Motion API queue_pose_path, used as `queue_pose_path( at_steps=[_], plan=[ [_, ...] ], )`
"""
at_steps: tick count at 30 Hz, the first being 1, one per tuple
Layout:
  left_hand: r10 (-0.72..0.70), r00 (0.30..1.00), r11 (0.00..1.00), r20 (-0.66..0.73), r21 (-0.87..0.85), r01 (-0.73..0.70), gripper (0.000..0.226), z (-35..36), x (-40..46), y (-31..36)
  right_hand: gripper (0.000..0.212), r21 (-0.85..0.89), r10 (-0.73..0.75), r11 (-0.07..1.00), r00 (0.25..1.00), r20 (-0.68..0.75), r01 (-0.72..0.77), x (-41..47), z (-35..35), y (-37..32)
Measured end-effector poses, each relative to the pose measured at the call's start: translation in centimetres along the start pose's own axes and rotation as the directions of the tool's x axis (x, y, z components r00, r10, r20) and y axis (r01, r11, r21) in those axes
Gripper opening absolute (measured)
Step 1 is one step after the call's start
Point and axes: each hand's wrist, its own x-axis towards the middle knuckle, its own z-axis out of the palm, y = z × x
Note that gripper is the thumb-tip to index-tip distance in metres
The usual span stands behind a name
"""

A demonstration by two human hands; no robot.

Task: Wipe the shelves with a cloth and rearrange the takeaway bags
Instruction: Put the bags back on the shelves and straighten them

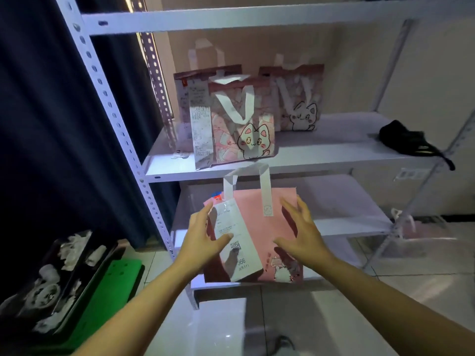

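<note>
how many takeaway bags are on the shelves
3, perhaps more hidden: front cat bag and rear cat bag on the middle shelf, pink bag on the lower shelf.

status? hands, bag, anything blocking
Left hand open, thumb on receipt. Right hand open at pink bag, lower shelf. Three bags on middle shelf, black cloth at right. Nothing blocking.

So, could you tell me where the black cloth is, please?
The black cloth lies at the right end of the middle shelf, right of the cat-print bags.
</note>
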Motion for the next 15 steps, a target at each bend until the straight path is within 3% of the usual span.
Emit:
queue_pose_path(
  at_steps=[3,7,15],
  plan=[
    [0.153,0.988,0.988,-0.026,0.010,-0.152,0.082,-0.3,0.4,2.8,0.087,-0.025,-0.022,1.000,0.985,-0.173,0.018,-0.2,-2.2,-1.1],
    [0.336,0.940,0.942,-0.061,0.033,-0.335,0.084,-0.2,1.3,7.5,0.082,-0.010,-0.091,0.995,0.910,-0.405,0.095,0.6,-5.9,-2.7],
    [0.553,0.831,0.833,-0.066,0.066,-0.549,0.082,2.2,5.1,16.1,0.073,0.034,-0.139,0.979,0.783,-0.606,0.200,3.7,-13.7,-2.5]
  ],
)
